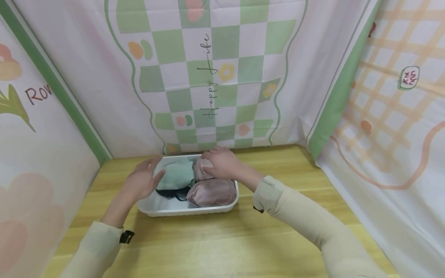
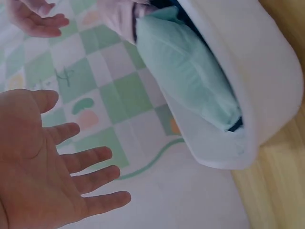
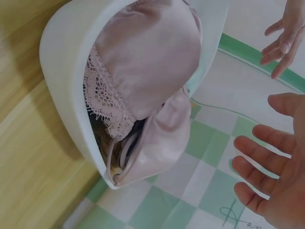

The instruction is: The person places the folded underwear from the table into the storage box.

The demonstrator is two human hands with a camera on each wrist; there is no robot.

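A white plastic tub [image 1: 189, 212] holds folded clothing. At its left lies a mint-green folded garment [image 1: 179, 173] over dark fabric [image 1: 174, 192]. On the right are two pink satin bundles; the nearer bundle [image 1: 212, 192] lies in front of the farther one [image 1: 201, 170]. The right wrist view shows lace trim [image 3: 107, 93] and a thin strap on the pink satin. My left hand [image 1: 140, 181] hovers by the tub's left rim, fingers spread and relaxed, holding nothing. Over the far right of the tub is my right hand [image 1: 222, 164], its fingers extended and apart from the pink satin in the right wrist view [image 3: 281, 162].
The tub stands on a wooden table [image 1: 215, 247] near its back edge. Behind it hangs a green-and-white checked cloth [image 1: 226, 73]. Printed curtains [image 1: 393, 127] close off both sides.
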